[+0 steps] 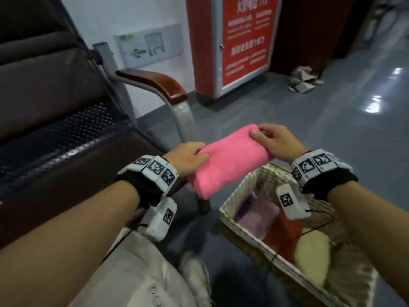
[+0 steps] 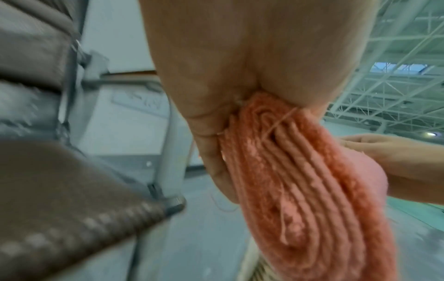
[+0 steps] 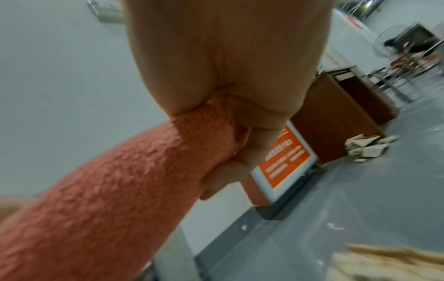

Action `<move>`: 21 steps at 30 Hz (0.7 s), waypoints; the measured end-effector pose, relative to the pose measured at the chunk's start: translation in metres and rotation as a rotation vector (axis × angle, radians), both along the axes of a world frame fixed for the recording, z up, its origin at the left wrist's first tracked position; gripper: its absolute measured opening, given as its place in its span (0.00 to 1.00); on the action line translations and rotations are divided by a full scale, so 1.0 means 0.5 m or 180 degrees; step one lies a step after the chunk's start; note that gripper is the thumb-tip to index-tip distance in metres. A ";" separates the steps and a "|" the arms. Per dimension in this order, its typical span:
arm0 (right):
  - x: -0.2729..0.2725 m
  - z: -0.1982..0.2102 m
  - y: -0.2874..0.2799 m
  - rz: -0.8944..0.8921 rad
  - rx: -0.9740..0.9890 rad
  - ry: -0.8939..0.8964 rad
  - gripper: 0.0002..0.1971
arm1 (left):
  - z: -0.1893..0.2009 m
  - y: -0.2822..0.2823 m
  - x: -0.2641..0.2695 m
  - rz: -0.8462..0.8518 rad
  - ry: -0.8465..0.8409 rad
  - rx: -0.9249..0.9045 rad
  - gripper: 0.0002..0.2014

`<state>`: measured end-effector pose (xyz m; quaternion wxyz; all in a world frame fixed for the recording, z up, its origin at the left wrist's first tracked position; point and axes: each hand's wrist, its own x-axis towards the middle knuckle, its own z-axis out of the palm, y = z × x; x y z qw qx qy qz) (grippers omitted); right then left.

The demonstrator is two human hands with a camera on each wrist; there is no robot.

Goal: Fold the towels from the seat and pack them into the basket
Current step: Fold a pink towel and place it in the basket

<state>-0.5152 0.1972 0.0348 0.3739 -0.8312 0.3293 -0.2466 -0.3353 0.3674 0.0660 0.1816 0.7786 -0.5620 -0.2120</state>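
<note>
Seat at far left of my head view, dark perforated pan, no towel visible on the part in frame; armrest just beyond it; left hand pinches the near-left end of the pink towel, thumb on top, fingers curled under; left wrist view shows that end as a stack of stacked layers, so I judge the pinch is there to keep the folds from springing apart; towel is folded into a thick bundle, held level in the air between both hands, partly over the near-left corner of the basket and not touching it; right hand grips the far-right end, thumb over, fingers wrapped beneath; two-ended hold likely keeps the bundle flat for lowering; basket on the floor already holds lilac, red and pale yellow towels; I judge this towel folded and in transit, packing not yet done; red cabinet stands behind.
</note>
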 end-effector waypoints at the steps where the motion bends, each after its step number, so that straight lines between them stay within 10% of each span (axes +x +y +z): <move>1: -0.036 -0.027 -0.019 -0.0042 0.0016 0.0269 0.16 | -0.035 -0.028 -0.030 -0.0029 0.0103 0.0104 0.08; 10: -0.262 -0.234 -0.099 -0.0187 0.0297 0.2055 0.17 | -0.343 -0.168 -0.270 -0.0790 0.0773 0.1158 0.11; 21: -0.363 -0.392 -0.088 -0.0091 0.0833 0.3576 0.15 | -0.464 -0.175 -0.430 -0.2052 0.0373 0.1992 0.21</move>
